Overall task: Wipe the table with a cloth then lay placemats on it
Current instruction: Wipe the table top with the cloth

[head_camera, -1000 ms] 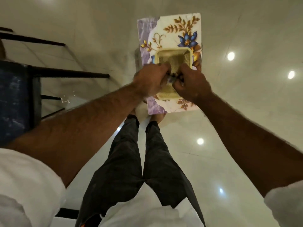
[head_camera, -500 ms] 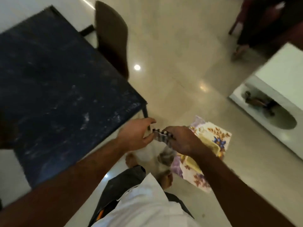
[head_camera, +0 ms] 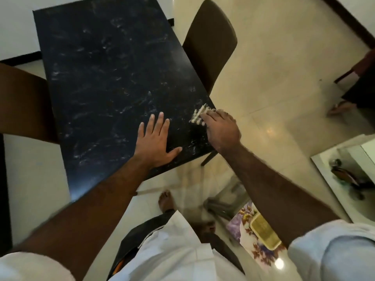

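A dark marbled table (head_camera: 105,74) fills the upper left of the head view, streaked with pale smears. My left hand (head_camera: 154,140) lies flat on its near right part, fingers spread, holding nothing. My right hand (head_camera: 222,128) presses a small folded striped cloth (head_camera: 198,117) onto the table's right edge near the corner. Floral placemats (head_camera: 246,230) with a woven yellow mat (head_camera: 263,233) on top lie on the floor by my right leg, partly hidden by my right arm.
A brown chair (head_camera: 211,43) stands against the table's right side, another chair (head_camera: 22,102) at its left. A white basin unit (head_camera: 345,179) sits at the right edge. Another person's foot (head_camera: 338,107) shows on the tiled floor at far right.
The view swung up from the placemats on the floor to the table. My left hand let go of the cloth and landed flat on the table. My right hand carried the cloth onto the table's edge.
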`<state>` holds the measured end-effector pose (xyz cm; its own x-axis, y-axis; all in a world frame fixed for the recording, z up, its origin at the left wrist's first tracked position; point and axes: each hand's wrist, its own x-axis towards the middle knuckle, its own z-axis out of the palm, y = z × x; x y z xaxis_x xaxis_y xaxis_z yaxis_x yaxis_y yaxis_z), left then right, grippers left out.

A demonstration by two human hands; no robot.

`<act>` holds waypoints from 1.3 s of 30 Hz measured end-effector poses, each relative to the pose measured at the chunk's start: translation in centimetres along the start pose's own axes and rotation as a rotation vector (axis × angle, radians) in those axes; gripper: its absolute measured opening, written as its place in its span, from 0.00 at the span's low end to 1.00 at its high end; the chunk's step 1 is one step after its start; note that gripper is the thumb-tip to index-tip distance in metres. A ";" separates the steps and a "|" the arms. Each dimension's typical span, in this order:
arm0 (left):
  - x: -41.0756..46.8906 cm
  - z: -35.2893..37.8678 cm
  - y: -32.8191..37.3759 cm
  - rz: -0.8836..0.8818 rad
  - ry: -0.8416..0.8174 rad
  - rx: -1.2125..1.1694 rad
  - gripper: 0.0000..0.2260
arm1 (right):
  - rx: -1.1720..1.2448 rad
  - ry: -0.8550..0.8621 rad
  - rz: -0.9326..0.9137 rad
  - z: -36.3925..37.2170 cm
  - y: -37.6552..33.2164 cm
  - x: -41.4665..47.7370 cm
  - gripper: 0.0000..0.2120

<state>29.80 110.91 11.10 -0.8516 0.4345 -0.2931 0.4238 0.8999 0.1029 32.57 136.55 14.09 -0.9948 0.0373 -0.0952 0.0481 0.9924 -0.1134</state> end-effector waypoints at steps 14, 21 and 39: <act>4.4 7.8 -1.4 -0.004 0.014 -0.064 0.50 | 0.010 -0.118 0.115 8.5 -0.7 2.4 0.31; 4.5 11.8 -0.5 -0.073 0.133 -0.070 0.42 | 0.026 -0.007 0.104 13.1 -1.6 2.8 0.37; 4.7 12.7 -0.4 -0.099 0.218 -0.038 0.42 | 0.039 0.081 0.057 13.8 0.2 4.1 0.36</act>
<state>29.55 112.12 -2.38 -0.9368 0.3377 -0.0918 0.3261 0.9376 0.1210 29.73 135.26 0.06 -0.9942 0.1048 -0.0223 0.1070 0.9831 -0.1488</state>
